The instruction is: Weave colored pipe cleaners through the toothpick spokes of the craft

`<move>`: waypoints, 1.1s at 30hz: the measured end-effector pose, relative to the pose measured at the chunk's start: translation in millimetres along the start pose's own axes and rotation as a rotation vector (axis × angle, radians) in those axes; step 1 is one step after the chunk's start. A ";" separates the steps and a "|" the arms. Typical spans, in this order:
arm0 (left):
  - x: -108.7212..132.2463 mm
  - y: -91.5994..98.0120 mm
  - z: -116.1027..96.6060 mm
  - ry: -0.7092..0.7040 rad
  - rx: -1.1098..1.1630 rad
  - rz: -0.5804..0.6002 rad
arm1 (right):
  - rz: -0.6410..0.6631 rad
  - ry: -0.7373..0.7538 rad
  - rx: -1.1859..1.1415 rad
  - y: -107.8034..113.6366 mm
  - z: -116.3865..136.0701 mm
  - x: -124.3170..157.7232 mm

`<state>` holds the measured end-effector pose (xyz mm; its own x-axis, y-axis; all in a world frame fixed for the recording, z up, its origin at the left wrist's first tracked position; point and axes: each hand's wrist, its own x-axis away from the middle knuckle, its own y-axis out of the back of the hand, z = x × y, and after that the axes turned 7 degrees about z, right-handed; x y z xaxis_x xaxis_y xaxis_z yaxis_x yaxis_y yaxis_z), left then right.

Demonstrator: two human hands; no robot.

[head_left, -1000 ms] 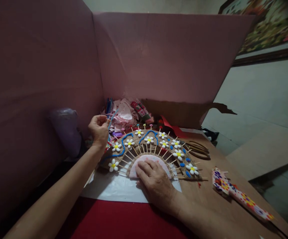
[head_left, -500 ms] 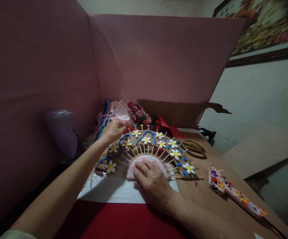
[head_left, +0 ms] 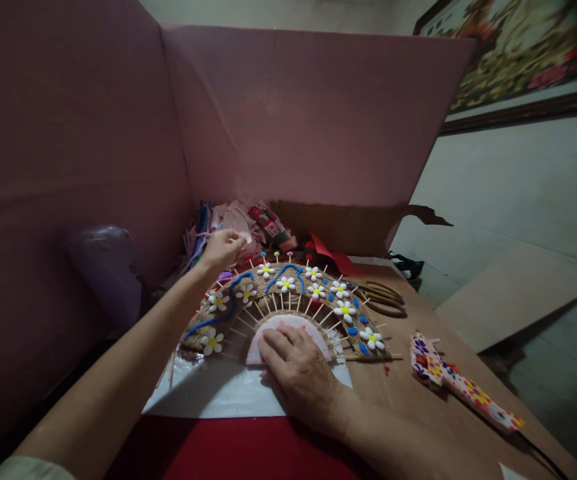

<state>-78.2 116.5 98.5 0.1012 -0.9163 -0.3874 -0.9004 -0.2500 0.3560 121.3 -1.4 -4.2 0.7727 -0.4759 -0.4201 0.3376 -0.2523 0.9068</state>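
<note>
A half-round fan (head_left: pixel 313 303) of twine woven over thin wooden sticks lies on the table, decorated with white-petalled flowers, blue dots and blue wavy lines. Several of its top stick ends carry small coloured tips. My right hand (head_left: pixel 296 370) rests flat on the fan's pale half-circle base (head_left: pixel 253 350), fingers stretched forward. Beyond the fan's upper left edge, my left hand (head_left: pixel 223 248) is raised with thumb and fingers pinched together. What the pinch holds, if anything, is too small to make out.
A white sheet (head_left: pixel 208 393) lies under the fan, red cloth (head_left: pixel 228 447) in front. Scissors (head_left: pixel 383 298) and a flower-patterned glue gun (head_left: pixel 461 383) with a cord lie to the right. Behind are pink scraps (head_left: pixel 238 217), red paper (head_left: pixel 336 253) and a pink panel (head_left: pixel 288 120).
My left hand has lifted away from the fan's top edge, still pinched. My right hand stays on the base. The whole view has shifted slightly.
</note>
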 end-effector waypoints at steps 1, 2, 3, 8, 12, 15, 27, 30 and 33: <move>-2.9 3.0 -8.4 -0.016 0.033 0.001 | -0.002 -0.001 0.002 0.0 0.0 0.0; -6.1 6.0 -16.2 -0.048 0.084 -0.014 | -0.005 -0.002 0.004 -0.2 -0.1 0.0; -9.8 8.5 -22.5 -0.116 0.198 -0.033 | -0.008 -0.004 0.006 -0.5 -0.1 0.1; -27.2 3.6 -21.4 -0.183 -0.182 0.179 | -0.016 -0.005 0.009 -3.1 -0.9 0.6; -31.0 -12.5 0.0 -0.145 -0.373 0.274 | -0.019 -0.001 0.013 -3.2 -1.5 0.4; -29.9 -19.3 9.5 -0.138 -0.410 0.259 | -0.014 0.002 0.004 -2.4 -1.7 0.0; -30.5 10.6 -29.4 -0.162 0.077 -0.031 | 0.005 -0.008 0.018 -0.8 -0.4 0.1; -25.1 31.1 -47.8 -0.115 0.439 -0.127 | 0.011 -0.010 0.013 -0.5 -0.1 0.1; -21.0 50.1 -59.0 -0.109 0.515 -0.222 | 0.016 -0.011 0.009 -0.5 0.0 -0.1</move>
<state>-100.4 104.7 174.6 0.2918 -0.8150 -0.5006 -0.9554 -0.2230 -0.1938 121.0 -1.2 -4.5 0.7724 -0.4889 -0.4055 0.3198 -0.2522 0.9133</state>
